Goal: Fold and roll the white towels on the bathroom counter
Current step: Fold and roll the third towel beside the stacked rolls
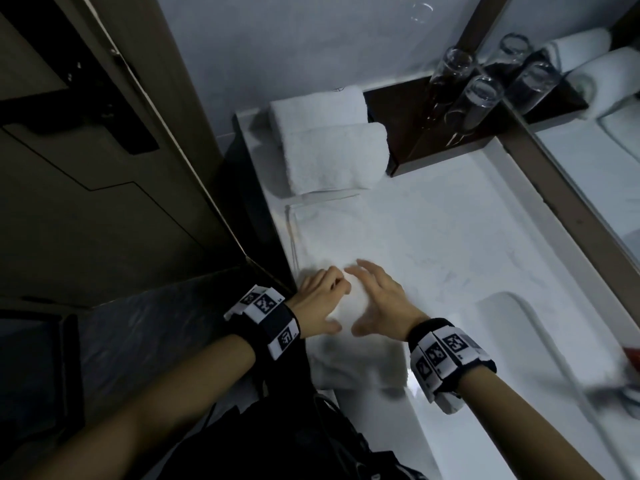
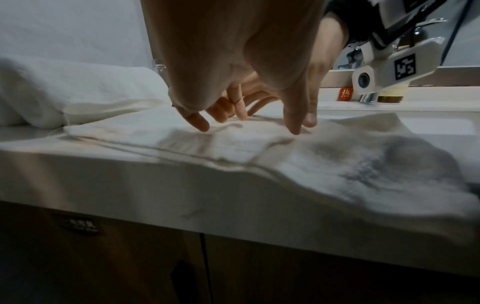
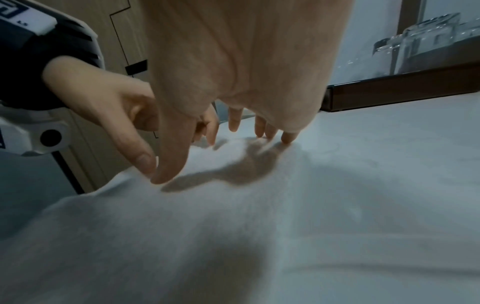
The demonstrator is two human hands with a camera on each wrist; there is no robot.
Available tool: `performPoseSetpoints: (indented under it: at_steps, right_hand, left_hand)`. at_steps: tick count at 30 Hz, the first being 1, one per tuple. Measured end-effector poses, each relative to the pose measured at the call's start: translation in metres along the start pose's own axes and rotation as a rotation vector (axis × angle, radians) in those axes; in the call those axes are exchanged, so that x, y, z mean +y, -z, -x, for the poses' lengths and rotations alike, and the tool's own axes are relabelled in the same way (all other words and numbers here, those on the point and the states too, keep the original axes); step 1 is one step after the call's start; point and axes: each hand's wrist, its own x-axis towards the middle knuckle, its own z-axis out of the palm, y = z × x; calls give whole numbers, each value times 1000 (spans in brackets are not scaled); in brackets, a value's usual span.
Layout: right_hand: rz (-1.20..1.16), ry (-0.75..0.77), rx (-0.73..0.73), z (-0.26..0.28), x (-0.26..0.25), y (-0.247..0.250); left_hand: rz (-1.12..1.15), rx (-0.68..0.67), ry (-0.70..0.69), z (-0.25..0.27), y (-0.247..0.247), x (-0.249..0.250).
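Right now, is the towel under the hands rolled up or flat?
Flat. The towel lies spread on the counter, not yet rolled like the two rolled towels behind.

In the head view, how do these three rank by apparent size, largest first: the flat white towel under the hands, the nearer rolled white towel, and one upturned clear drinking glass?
1. Flat white towel, largest.
2. Nearer rolled white towel.
3. Upturned clear drinking glass, smallest, though it stands farther from the camera.
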Motion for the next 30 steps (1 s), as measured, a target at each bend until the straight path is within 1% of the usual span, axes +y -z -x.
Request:
performPoseSetpoints:
  at_steps: [4, 8, 10, 14, 17, 19, 22, 25, 28, 30]
  right_hand:
    - [5, -1, -55, 18, 3, -7]
    - [-62, 54, -50, 31, 7, -15]
    - [-56, 71, -69, 37, 11, -21]
    - [114, 109, -107, 44, 18, -33]
    - [239, 137, -171, 46, 22, -38]
    - [292, 161, -175, 48, 24, -38]
    - [291, 190, -184, 47, 23, -32]
    - [291, 165, -192, 45, 19, -27]
    - [304, 152, -182, 48, 17, -26]
    - [360, 159, -218, 52, 16, -29]
  left_hand:
    - [-9, -11, 3, 10, -12, 13]
    - [-38, 14, 38, 22, -24, 27]
    - [-37, 22, 36, 28, -32, 34]
    - [-100, -60, 27, 36, -46, 41]
    - [-82, -55, 53, 40, -49, 40]
    - [-93, -49, 51, 44, -49, 39]
    - [-93, -51, 43, 45, -47, 35]
    - [-53, -28, 44, 48, -47, 36]
    - [-91, 5, 38, 52, -48, 41]
    - [-76, -14, 33, 53, -45, 42]
